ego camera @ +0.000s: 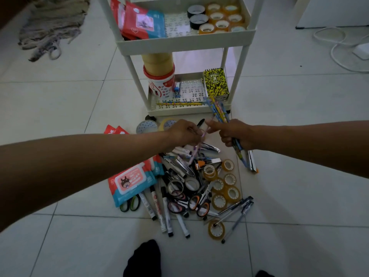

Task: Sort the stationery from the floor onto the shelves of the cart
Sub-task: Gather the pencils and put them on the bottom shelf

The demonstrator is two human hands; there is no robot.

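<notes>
Cart, upper shelf in view: wipe packs stacked at the left; two black tape rolls and a cluster of clear tape rolls at the right. This shelf is judged largely sorted.

Lower shelf: a red-and-white tub with brown tape rolls stacked on it, a small blue stapler, a yellow patterned notebook, and a few pencils laid along the front edge.

Right hand: fingers curled round a bundle of patterned pencils, whose tips are held just above the lower shelf's front right corner; the forefinger is extended toward the other hand.

Left hand: one purple pencil is pinched, its lower end slanting down over the pile. The two hands are nearly touching; a hand-over of this pencil into the bundle is judged to be the step in hand.

Floor pile, still to be sorted: a wipe pack, markers, scissors, clear tape rolls, pens, nail clippers or similar metal pieces, and two larger tape rolls beside the cart's foot.

Progress: judged under half done. Pencils are nearly gathered; markers, scissors, pens and the remaining tapes are untouched.
</notes>
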